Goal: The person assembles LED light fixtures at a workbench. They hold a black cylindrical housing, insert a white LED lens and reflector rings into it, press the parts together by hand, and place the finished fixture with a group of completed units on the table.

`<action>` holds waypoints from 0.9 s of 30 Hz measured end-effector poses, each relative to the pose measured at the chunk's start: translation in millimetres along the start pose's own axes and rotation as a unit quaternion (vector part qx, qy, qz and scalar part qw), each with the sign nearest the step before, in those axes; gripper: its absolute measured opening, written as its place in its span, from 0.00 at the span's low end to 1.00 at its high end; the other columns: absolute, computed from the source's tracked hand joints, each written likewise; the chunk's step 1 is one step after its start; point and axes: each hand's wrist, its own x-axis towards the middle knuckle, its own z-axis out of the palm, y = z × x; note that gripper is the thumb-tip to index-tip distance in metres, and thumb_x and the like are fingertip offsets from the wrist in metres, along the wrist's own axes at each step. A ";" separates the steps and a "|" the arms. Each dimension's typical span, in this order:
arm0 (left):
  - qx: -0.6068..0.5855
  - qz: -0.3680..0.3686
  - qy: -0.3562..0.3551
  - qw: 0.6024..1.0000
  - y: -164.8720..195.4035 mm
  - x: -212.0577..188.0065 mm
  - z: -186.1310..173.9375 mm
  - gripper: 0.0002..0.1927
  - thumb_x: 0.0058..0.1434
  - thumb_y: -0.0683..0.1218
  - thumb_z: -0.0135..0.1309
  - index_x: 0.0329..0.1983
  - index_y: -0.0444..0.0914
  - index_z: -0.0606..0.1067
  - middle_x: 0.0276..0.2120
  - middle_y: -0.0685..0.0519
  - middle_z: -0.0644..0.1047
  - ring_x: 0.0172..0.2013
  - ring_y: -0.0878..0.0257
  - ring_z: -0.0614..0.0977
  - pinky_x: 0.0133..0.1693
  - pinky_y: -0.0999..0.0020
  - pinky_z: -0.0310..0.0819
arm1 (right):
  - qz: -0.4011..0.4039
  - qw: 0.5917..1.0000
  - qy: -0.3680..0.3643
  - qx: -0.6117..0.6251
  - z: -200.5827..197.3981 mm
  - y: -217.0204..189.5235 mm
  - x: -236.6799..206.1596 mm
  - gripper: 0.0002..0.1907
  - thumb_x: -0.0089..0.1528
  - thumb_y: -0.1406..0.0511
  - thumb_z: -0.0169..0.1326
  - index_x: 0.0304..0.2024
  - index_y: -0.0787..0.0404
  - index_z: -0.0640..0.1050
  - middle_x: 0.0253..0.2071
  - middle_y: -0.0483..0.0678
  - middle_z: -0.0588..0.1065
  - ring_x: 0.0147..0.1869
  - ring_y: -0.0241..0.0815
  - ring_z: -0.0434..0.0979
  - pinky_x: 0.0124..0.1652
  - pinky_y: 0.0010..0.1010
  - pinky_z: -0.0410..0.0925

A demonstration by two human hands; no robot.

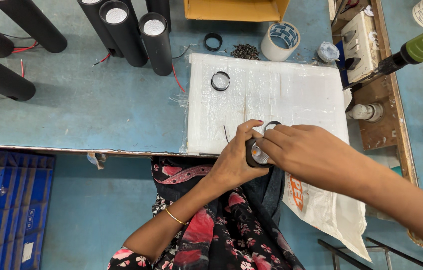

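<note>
Blue table (96, 100) carries a white padded sheet (291, 90); at its near edge both hands — left hand (234, 160), right hand (304, 150) — clamp a black lamp housing (255, 154), seemingly fitting its ring.

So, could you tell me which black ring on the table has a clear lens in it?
The ring lying on the white sheet; the other ring on the blue table is empty.

Up and left of the hands, three upright black tubular lamp housings (136, 35) stand together on the blue-green worktable (81, 105), red wires trailing from them. Straight above the hands lies a small black ring with a clear lens (220, 81) on a white plastic-wrapped foam sheet (291, 95). Farther up sit a roll of white tape (280, 41), a heap of dark screws (245, 51) and an open brown cardboard box (234, 10). Lower left stands a blue plastic crate (9, 205).
</note>
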 end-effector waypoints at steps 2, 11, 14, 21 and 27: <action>-0.002 -0.003 -0.001 1.000 0.3 -0.4 -0.3 0.51 0.45 0.39 0.68 0.70 0.42 0.53 0.44 0.49 0.74 0.45 0.53 0.81 0.51 0.61 0.75 | -0.004 1.000 -0.008 0.010 -0.8 2.5 0.2 0.25 0.50 0.67 0.55 0.50 0.70 0.75 0.39 0.54 0.76 0.40 0.51 0.80 0.38 0.38 0.72; 0.005 -0.002 -0.009 1.000 3.1 -0.9 -2.0 0.51 0.45 0.40 0.69 0.69 0.42 0.53 0.43 0.49 0.74 0.45 0.53 0.80 0.52 0.61 0.75 | -0.037 0.999 0.007 0.008 1.8 4.9 -2.9 0.28 0.51 0.65 0.55 0.53 0.71 0.75 0.41 0.54 0.77 0.44 0.51 0.79 0.42 0.39 0.72; 0.004 -0.015 -0.011 1.000 4.1 -0.8 -2.5 0.52 0.45 0.40 0.68 0.70 0.42 0.52 0.44 0.49 0.75 0.46 0.53 0.80 0.51 0.61 0.76 | -0.023 0.999 0.009 0.046 4.1 5.4 -5.4 0.22 0.56 0.62 0.55 0.50 0.68 0.76 0.39 0.53 0.77 0.43 0.51 0.78 0.42 0.40 0.72; 0.005 0.002 -0.004 1.000 3.9 0.0 -1.1 0.52 0.45 0.40 0.68 0.70 0.42 0.53 0.45 0.48 0.75 0.46 0.52 0.81 0.52 0.60 0.76 | -0.008 0.999 0.014 0.050 3.6 5.3 -6.1 0.20 0.57 0.62 0.55 0.48 0.66 0.77 0.38 0.52 0.77 0.41 0.50 0.79 0.41 0.40 0.72; 0.007 -0.011 -0.004 1.000 1.5 -1.3 0.0 0.51 0.45 0.40 0.69 0.69 0.42 0.53 0.43 0.49 0.76 0.46 0.52 0.81 0.52 0.60 0.76 | 0.021 0.998 0.006 0.061 0.2 2.6 -4.1 0.23 0.56 0.59 0.56 0.51 0.64 0.78 0.38 0.51 0.77 0.39 0.51 0.79 0.37 0.40 0.71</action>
